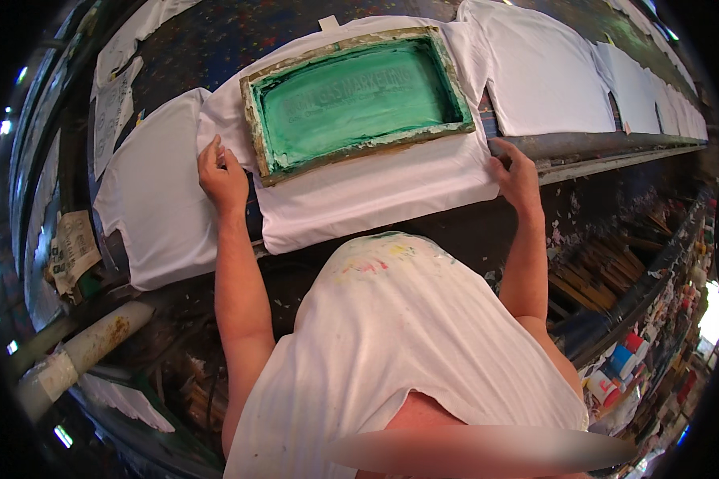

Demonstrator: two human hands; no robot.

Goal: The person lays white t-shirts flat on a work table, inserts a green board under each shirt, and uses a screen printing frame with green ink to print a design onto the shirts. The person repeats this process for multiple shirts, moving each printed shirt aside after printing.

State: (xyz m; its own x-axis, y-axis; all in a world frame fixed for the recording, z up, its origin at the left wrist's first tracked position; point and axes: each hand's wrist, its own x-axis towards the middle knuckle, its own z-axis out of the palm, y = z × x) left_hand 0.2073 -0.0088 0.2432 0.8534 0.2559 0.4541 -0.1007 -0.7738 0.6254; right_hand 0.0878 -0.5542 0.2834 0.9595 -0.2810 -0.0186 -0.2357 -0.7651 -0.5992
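A white T-shirt [375, 188] lies on the long table in front of me. On top of it rests a wooden-framed printing screen [359, 104], its inside coated with wet-looking green ink. Mirrored lettering shows faintly in the mesh. My left hand [224, 182] is at the shirt's left side, just off the screen's near left corner, its fingers loosely bent and apart from the thumb. On the other side, my right hand [518, 177] hovers by the shirt's right edge, fingers half curled with a gap to the thumb. Neither hand visibly grips anything.
More white shirts lie along the table, one to the left [156, 191] and one to the right [543, 72]. A metal rail [615, 152] runs along the table's near edge. Below it at right are wooden pieces [607, 271] and several paint tubs [621, 361]. A stained pipe [108, 339] stands lower left.
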